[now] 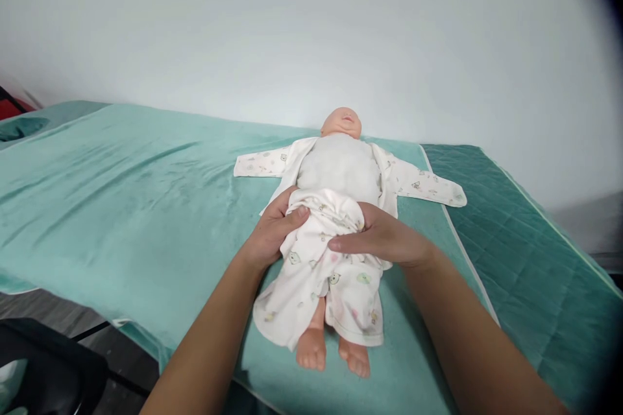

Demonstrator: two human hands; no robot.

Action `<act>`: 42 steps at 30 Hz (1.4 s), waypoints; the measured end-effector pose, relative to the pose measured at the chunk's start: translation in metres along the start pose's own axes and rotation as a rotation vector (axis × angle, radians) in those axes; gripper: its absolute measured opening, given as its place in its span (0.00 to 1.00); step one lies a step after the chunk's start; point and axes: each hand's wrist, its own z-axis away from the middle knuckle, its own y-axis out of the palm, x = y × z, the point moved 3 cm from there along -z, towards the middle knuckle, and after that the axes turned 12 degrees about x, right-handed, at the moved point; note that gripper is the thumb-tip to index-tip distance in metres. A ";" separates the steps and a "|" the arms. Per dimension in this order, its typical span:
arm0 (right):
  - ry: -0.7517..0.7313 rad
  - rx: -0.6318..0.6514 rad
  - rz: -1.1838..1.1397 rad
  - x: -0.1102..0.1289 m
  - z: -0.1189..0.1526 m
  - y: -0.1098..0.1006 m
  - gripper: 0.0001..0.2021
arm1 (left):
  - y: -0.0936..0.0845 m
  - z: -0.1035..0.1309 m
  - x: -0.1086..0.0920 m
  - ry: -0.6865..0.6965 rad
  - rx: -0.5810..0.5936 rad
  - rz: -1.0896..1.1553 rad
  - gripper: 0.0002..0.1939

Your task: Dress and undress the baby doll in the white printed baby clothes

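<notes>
A baby doll (341, 162) lies on its back near the middle of a teal towel (146, 207), head toward the far wall (341, 32) and bare feet pointing at the near edge. It wears a white printed top (418, 183), open at the front, with both sleeves spread flat out to left and right, and white printed trousers (335, 285) bunched at the waist.

The left hand (270, 230) sits at the left side of the doll's waist, fingers curled over the gathered waistband with the thumb lying on top of the cloth. The right hand (384, 237) presses on the right side of the waist, fingers laid fairly flat across the fabric and pointing left; whether it actually pinches the cloth underneath is hard to tell. The two hands are near each other with the bunched trousers between them.

To the right of the towel a darker green quilted cover (525, 259) shows. A dark object (43, 363) stands at the near left, below the surface.
</notes>
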 end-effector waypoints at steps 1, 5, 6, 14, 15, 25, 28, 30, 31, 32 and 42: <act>-0.025 -0.022 -0.049 -0.001 0.000 -0.001 0.19 | 0.000 0.000 0.000 0.009 0.000 -0.008 0.17; -0.081 -0.098 -0.147 -0.003 0.000 -0.001 0.21 | 0.002 0.002 0.002 0.033 0.005 -0.026 0.15; -0.094 -0.115 -0.152 -0.002 -0.001 -0.001 0.22 | 0.003 0.004 0.002 0.038 -0.001 -0.028 0.15; -0.122 -0.134 -0.044 0.005 0.000 0.001 0.19 | 0.035 0.032 -0.008 -0.047 -0.199 0.060 0.12; -0.114 -0.132 -0.017 0.006 0.000 0.001 0.17 | 0.040 0.036 -0.010 -0.076 -0.221 0.080 0.11; -0.112 -0.076 0.215 0.013 0.003 0.000 0.08 | 0.074 0.071 -0.027 -0.252 -0.314 0.121 0.15; -0.088 -0.061 0.291 0.014 0.004 0.001 0.09 | 0.081 0.085 -0.026 -0.299 -0.385 0.032 0.14; -0.085 -0.042 0.343 0.014 0.004 0.002 0.10 | 0.086 0.094 -0.023 -0.327 -0.410 -0.014 0.15; -0.080 -0.028 0.372 0.014 0.004 0.002 0.10 | 0.090 0.098 -0.021 -0.344 -0.415 -0.021 0.16; -0.072 -0.010 0.401 0.014 0.003 0.003 0.11 | 0.093 0.102 -0.019 -0.356 -0.427 -0.020 0.17; -0.020 0.149 0.629 0.008 0.002 0.005 0.10 | 0.123 0.119 -0.012 -0.321 -0.626 0.063 0.21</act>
